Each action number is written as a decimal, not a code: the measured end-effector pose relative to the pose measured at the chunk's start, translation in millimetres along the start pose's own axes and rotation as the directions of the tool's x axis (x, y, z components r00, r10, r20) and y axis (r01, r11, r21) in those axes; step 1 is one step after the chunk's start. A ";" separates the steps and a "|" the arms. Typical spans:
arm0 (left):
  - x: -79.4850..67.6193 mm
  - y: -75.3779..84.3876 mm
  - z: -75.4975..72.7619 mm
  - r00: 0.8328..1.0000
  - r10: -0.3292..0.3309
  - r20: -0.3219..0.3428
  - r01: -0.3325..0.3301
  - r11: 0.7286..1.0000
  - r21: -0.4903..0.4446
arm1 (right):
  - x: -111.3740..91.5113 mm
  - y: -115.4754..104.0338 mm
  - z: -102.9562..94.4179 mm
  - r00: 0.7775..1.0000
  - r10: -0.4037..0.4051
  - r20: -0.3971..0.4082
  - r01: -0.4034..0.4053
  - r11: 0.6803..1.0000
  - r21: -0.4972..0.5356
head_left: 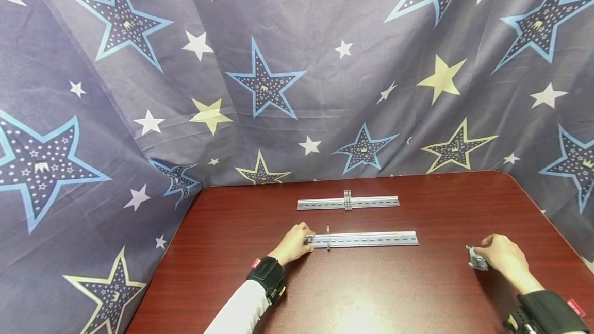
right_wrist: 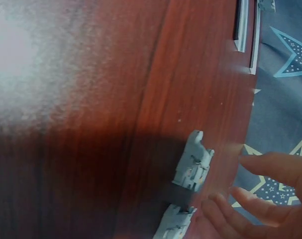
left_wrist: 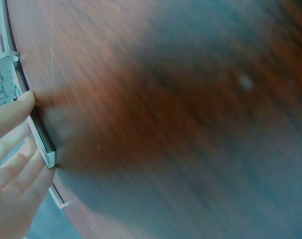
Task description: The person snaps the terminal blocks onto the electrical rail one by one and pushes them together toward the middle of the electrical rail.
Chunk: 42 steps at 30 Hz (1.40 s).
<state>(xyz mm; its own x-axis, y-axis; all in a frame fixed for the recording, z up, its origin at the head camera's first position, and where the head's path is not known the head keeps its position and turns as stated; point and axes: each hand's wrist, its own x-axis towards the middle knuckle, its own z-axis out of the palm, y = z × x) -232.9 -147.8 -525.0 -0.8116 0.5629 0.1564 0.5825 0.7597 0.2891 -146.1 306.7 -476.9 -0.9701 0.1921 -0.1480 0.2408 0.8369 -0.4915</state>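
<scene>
Near the table's middle, my left hand [head_left: 293, 244] grips the left end of the nearer slotted metal DIN rail [head_left: 371, 239]. Its thumb [left_wrist: 26, 102] lies along one edge, the other fingers on the opposite side. A thin terminal block [head_left: 328, 238] stands across this rail, just right of the hand. Over at the right, my right hand [head_left: 503, 256] is beside grey terminal blocks [head_left: 478, 261] on the table. In the right wrist view, thumb and fingers are spread apart, fingertips close to one terminal block [right_wrist: 194, 164]; a second block [right_wrist: 174, 225] lies near it.
Behind the nearer rail lies a second DIN rail [head_left: 378, 202] with terminal blocks [head_left: 347, 200] clipped side by side near its middle. Both rest on the reddish-brown wooden table [head_left: 223, 220]. A star-patterned grey cloth [head_left: 278, 133] hangs along the table's back and sides.
</scene>
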 end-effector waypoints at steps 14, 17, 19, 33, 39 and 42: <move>-0.9 1.2 -0.8 1.000 -0.004 -0.003 0.004 1.000 -0.007 | 1.4 0.7 12.3 0.996 0.067 0.051 -0.065 0.997 -0.027; -0.8 1.5 -0.7 1.000 -0.006 -0.005 0.006 1.000 -0.009 | 2.0 0.6 14.3 0.997 0.068 0.043 -0.067 0.997 -0.032; -0.7 1.6 -0.5 1.000 -0.008 -0.006 0.008 1.000 -0.012 | 2.0 0.4 15.5 0.997 0.073 0.032 -0.073 0.997 -0.029; 0.1 2.5 -1.6 1.000 -0.010 -0.002 0.010 1.000 -0.007 | -1.6 -3.0 19.7 0.998 0.059 -0.034 -0.059 0.998 -0.004; -0.8 3.1 -1.8 1.000 -0.007 -0.003 0.007 1.000 -0.005 | -1.0 -4.6 18.3 0.997 0.056 -0.047 -0.056 0.998 -0.008; -1.2 3.5 -2.3 1.000 -0.009 -0.005 0.009 1.000 -0.008 | -0.1 -5.6 18.4 0.997 0.067 -0.043 -0.067 0.998 -0.004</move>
<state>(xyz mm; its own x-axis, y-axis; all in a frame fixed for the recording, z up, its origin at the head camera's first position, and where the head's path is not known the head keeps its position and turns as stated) -229.9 -146.6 -522.0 -0.8172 0.5541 0.1584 0.5746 0.7621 0.2983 -146.8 292.6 -489.8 -0.9522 0.2697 -0.1433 0.3052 0.8243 -0.4768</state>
